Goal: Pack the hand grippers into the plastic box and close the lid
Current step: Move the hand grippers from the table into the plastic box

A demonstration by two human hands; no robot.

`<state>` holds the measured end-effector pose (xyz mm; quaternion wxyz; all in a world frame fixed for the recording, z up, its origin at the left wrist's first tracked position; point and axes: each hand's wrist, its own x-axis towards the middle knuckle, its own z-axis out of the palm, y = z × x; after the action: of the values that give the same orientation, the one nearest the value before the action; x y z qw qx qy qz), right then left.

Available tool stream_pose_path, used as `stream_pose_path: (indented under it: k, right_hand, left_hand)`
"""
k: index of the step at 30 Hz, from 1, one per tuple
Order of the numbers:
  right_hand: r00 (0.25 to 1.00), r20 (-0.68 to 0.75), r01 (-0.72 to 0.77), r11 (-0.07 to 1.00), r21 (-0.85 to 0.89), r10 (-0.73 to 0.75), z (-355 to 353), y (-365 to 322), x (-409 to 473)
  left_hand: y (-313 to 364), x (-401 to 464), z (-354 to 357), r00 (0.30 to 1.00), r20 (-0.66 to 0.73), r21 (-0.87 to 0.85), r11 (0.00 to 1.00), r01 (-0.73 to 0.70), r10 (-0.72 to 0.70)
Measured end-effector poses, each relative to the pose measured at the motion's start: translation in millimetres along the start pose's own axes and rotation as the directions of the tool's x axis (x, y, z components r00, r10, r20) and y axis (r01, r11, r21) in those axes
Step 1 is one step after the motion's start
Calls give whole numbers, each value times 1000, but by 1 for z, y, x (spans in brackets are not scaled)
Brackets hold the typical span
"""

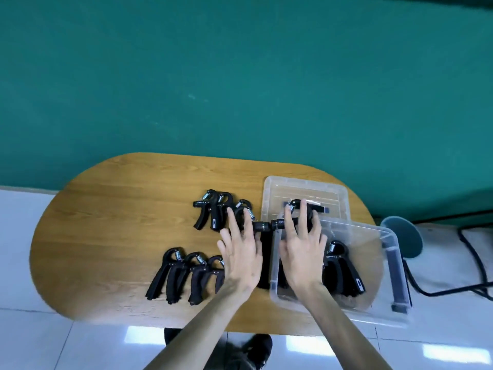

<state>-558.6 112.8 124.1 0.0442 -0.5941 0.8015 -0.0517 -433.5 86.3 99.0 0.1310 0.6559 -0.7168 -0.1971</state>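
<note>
Black hand grippers with steel springs lie on the oval wooden table [120, 209]: one cluster [213, 209] at the back middle, another row [186, 273] at the front left. A clear plastic box [386, 244] stands at the front right with one hand gripper [344, 265] inside. Its clear lid [304, 188] lies flat behind it. My left hand [240, 252] holds a gripper just left of the box, fingers stretched over it. My right hand [301, 249] holds another gripper above the box's left wall. Both grippers' handles are mostly hidden under my palms.
A black latch [397, 279] sits on the box's right side, which overhangs the table's edge. A round grey stool [402, 236] and black cables [474, 263] are on the white tiled floor to the right. A green wall rises behind the table. My shoe [253, 351] shows below.
</note>
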Motion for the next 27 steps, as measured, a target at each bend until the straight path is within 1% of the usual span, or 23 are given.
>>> stream_pose_path:
  k: [4, 6, 10, 15, 23, 27]
  right_hand:
    - [999, -9, -38, 999, 4, 38, -2, 43, -11]
    - [996, -26, -85, 996, 9, 86, -3, 64, -16]
    - [987, -31, -155, 987, 36, 157, -3, 102, -27]
    - [978, -6, -208, 975, 72, 209, 8, 140, -34]
    - [976, 43, -218, 969, 115, 214, 40, 175, -48]
    - [978, 116, -187, 974, 129, 173, 57, 185, -45]
  left_hand:
    - [36, -12, 15, 997, 53, 18, 998, -57, 56]
    - [55, -16, 24, 994, 83, 32, 996, -79, 76]
    - [87, -23, 46, 988, 85, 76, 988, -137, 130]
    - [111, -32, 73, 976, 130, 107, 976, -191, 177]
    - [115, -39, 117, 972, 208, 144, 980, -137, 105]
    - [110, -31, 129, 973, 220, 201, 973, -110, 64]
